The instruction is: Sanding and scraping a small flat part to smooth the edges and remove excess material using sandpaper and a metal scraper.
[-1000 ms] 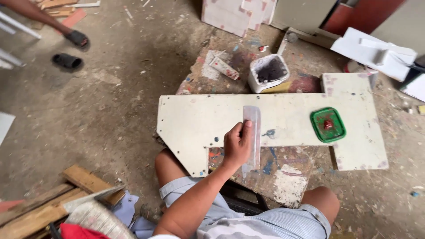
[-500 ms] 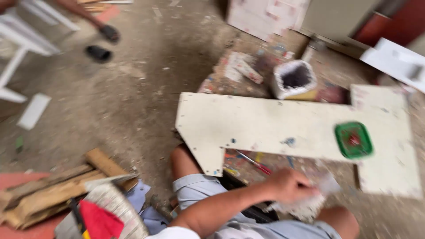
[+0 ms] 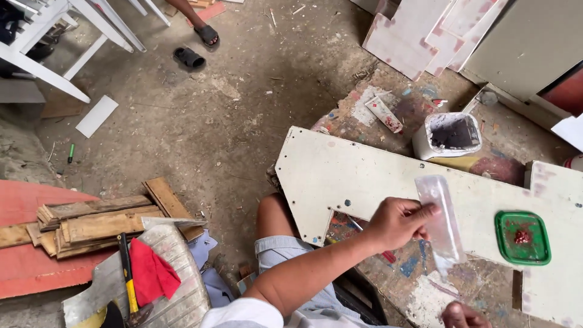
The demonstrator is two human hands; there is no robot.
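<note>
Fingers (image 3: pixel 419 214) of the left hand (image 3: pixel 398 222) pinch a clear strip (image 3: pixel 442 223) over a white board (image 3: pixel 376 182); beyond them a green lid (image 3: pixel 522 238). Right hand (image 3: pixel 464 316): grip unclear.

The board (image 3: pixel 364 176) is lying bare along its left and middle stretch, leaving free room there. Toward its right end a green lid (image 3: pixel 522 237) is sitting in the way. Just past the far edge a white tub (image 3: pixel 447 135) is standing, with a tube (image 3: pixel 384 114) lying beyond it. At the near edge the left hand (image 3: pixel 398 223) is holding a clear strip (image 3: pixel 442 222) upright, blocking passage.
</note>
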